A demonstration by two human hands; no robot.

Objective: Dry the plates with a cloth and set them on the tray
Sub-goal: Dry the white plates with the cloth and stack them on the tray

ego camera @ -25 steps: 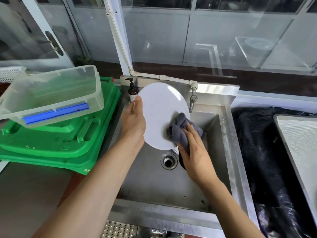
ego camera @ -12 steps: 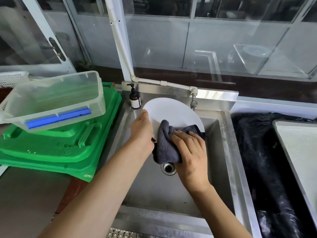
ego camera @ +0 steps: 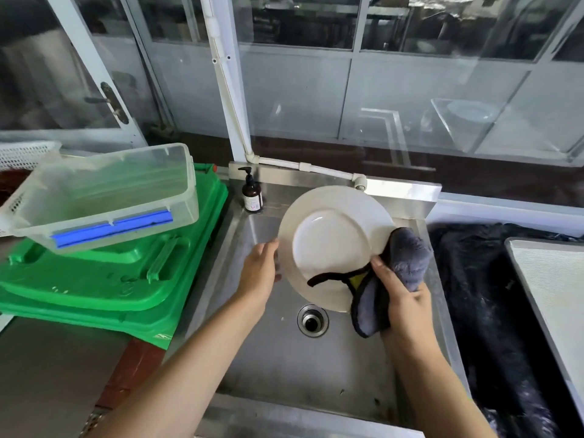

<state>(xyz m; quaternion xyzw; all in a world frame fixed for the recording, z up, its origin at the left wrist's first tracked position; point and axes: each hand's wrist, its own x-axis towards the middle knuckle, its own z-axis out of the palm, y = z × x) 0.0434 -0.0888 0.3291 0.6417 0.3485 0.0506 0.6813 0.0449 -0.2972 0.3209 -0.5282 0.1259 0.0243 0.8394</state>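
Plate held tilted over sink, face toward camera. Left hand at its left rim, fingers mostly straight, touching edge. Right hand grips cloth wrapped over right rim; cloth hem trails across lower face. Open basin below grip; drain just beneath plate. Bottle beyond left hand, label unreadable. Versus half second ago: plate now face up, cloth shifted from centre to right edge.

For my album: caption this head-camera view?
Over a steel sink, right hand wipes a white plate with grey cloth.
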